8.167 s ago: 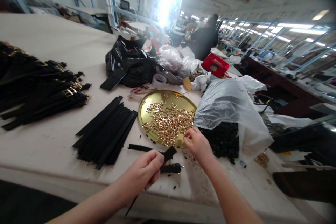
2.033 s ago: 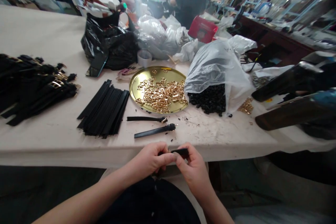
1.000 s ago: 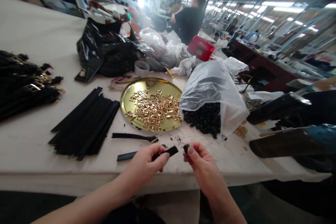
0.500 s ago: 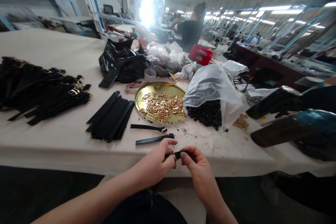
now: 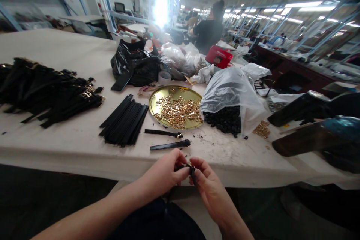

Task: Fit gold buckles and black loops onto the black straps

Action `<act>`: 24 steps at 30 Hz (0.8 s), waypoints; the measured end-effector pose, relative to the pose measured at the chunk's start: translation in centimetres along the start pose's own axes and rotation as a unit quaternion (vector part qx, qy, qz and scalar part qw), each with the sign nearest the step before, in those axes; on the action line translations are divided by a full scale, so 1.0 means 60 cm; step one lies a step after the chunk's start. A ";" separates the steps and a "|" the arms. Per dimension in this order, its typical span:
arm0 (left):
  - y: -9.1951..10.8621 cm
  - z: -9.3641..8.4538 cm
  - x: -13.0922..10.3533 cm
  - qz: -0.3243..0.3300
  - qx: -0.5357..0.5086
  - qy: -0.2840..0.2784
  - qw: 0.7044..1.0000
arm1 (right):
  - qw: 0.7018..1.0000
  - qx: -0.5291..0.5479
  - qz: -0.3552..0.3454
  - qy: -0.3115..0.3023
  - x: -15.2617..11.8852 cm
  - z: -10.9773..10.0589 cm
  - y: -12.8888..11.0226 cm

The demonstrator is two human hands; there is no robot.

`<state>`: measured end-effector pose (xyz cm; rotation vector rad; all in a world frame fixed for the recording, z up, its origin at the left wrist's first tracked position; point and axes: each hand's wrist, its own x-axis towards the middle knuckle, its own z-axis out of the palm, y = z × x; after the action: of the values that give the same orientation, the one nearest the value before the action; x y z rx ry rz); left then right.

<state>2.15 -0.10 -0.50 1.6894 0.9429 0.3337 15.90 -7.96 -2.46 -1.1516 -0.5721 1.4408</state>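
Between my hands, at the table's front edge, is a short black strap [image 5: 192, 172], bent where it shows. My left hand [image 5: 171, 170] pinches one end of it between thumb and fingers. The other end is gripped by my right hand [image 5: 206, 180]. Fingers cover much of the strap, and its buckle cannot be made out now. Just beyond lie two black straps with buckles, a nearer strap [image 5: 170, 145] and a farther strap [image 5: 163, 132]. Behind them stands a round gold tray [image 5: 153, 99] holding many gold buckles [image 5: 180, 110].
Plain black straps [image 5: 123, 122] lie stacked left of the tray, and buckled straps [image 5: 53, 90] heap at far left. A clear plastic bag [image 5: 225, 86] spills small black pieces [image 5: 223, 120]. Dark cylinders [image 5: 312, 137] lie at right. A person [image 5: 209, 30] stands beyond the table.
The strap in my hands has gone from nearly straight to bent downward, and its metal buckle is now hidden. My right hand has turned slightly. The whole view has shifted a little.
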 end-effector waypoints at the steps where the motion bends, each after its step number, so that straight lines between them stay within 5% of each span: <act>1: 0.002 -0.002 0.000 0.005 0.034 0.005 0.999 | 1.000 -0.004 0.016 -0.017 0.002 -0.002 0.003; 5: 0.008 -0.008 0.003 0.001 0.142 0.012 0.990 | 0.997 0.026 0.054 -0.046 0.010 -0.009 0.012; 10: 0.004 -0.009 0.012 -0.016 0.115 -0.041 0.992 | 0.990 0.064 0.087 -0.091 0.019 -0.014 0.015; 20: -0.009 -0.027 0.013 -0.079 -0.037 -0.112 0.990 | 0.996 0.035 0.074 0.034 0.030 -0.021 0.021; 24: -0.010 -0.019 0.020 -0.074 -0.069 -0.121 0.987 | 0.998 0.003 0.061 0.034 0.029 -0.028 0.030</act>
<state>1.96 1.61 -0.93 1.4868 0.8380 0.0886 16.77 -7.17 -5.22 -1.2424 -0.4562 1.5002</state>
